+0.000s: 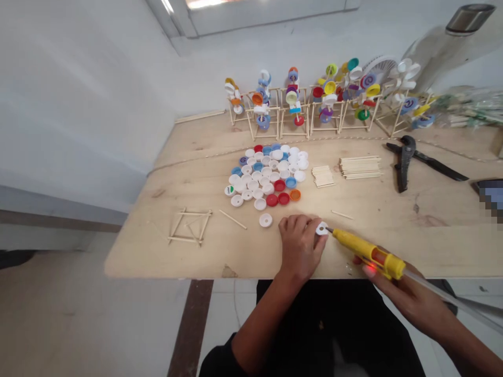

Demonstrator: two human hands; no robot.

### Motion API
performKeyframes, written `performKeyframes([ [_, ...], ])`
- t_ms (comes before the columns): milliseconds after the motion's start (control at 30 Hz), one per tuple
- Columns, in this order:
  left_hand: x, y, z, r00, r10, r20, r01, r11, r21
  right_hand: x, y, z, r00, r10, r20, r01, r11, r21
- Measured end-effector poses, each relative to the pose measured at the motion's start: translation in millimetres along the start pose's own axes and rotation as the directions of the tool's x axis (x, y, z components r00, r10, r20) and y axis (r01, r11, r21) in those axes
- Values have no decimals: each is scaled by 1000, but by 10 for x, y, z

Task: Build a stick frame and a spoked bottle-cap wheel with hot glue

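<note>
Between the thumb and fingers of my left hand point(299, 246) is a white bottle cap point(321, 228) with a hole in its middle, held just above the table. My right hand point(408, 293) grips a yellow hot glue gun point(367, 250) with a red light glowing near its trigger and a long clear glue stick out of its back. The gun's nozzle points left and meets the cap's right edge; whether it touches I cannot tell. Left of my left hand lies a loose white cap point(265, 220). A thin stick point(341, 214) lies beyond the gun.
A heap of bottle caps point(259, 175) spreads mid-table. Short sticks point(323, 176), longer sticks point(360, 167) and black pliers point(404, 163) lie to its right. A square stick frame point(190, 226) sits at left. Stick stands with cap wheels point(293, 104) line the wall. A phone point(491, 195) lies far right.
</note>
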State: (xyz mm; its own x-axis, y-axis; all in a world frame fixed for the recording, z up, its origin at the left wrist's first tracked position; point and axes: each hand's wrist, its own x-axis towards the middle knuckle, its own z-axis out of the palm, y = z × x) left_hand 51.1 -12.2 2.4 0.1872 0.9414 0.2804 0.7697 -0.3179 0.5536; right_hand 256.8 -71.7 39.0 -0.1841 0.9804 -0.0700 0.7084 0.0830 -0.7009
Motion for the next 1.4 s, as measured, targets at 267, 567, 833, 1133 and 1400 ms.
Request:
performKeyframes([
  [267, -2, -19, -26, 1000, 16, -25, -17, 999, -34, 5, -116, 120, 996, -46, -81, 43, 998, -39],
  [567, -2, -17, -27, 1000, 8, -21, -9, 1000, -21, -57, -89, 179, 987, -65, -150, 56, 996, -63],
  [833, 31, 16, -17, 1000, 5, -5, -6, 999, -32, -45, -145, 187, 978, -50, -204, 32, 995, -92],
  [1133, 19, 7, -14, 1000, 20, -15, -21, 999, -48, -57, -147, 162, 984, -33, -178, 19, 997, -78],
  [1400, 16, 4, -18, 1000, 19, -6, -19, 998, -61, -81, -100, 216, 981, -26, -192, 9, 996, -88],
])
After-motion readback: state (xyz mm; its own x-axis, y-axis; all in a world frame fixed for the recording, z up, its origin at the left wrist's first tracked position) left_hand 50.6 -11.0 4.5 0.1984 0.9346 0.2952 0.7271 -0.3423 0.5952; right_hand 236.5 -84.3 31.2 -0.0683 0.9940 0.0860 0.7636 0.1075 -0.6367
